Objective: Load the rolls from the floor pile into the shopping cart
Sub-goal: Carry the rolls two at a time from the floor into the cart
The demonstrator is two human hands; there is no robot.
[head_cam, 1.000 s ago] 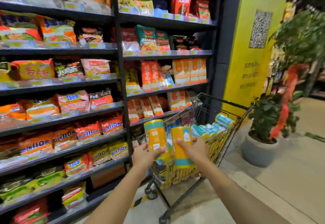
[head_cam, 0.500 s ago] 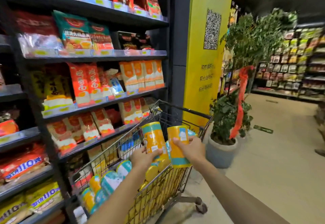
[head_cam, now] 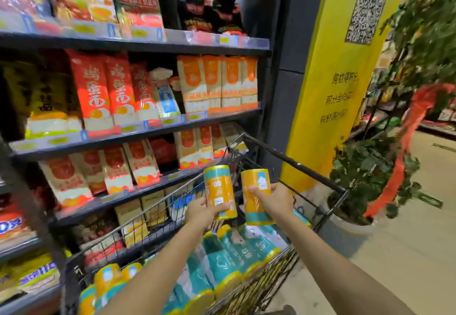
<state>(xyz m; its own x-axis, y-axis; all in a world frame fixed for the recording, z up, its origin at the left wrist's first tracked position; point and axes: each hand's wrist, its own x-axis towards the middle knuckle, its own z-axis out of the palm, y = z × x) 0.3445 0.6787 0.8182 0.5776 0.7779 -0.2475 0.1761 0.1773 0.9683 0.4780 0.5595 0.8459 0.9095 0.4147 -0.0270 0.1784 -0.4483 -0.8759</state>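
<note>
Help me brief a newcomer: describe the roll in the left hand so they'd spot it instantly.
Find the shopping cart beside the shelves; two orange rolls are held above it. The left hand holds the left roll, nearer the shelves. Its teal band is on top; the right roll, in the right hand, has it at the bottom.

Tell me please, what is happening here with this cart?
A person stands at a shopping cart beside store shelves. The left hand grips one yellow-and-teal roll, and the right hand grips a second roll, both above the cart. Many similar rolls already lie in the cart.
</note>
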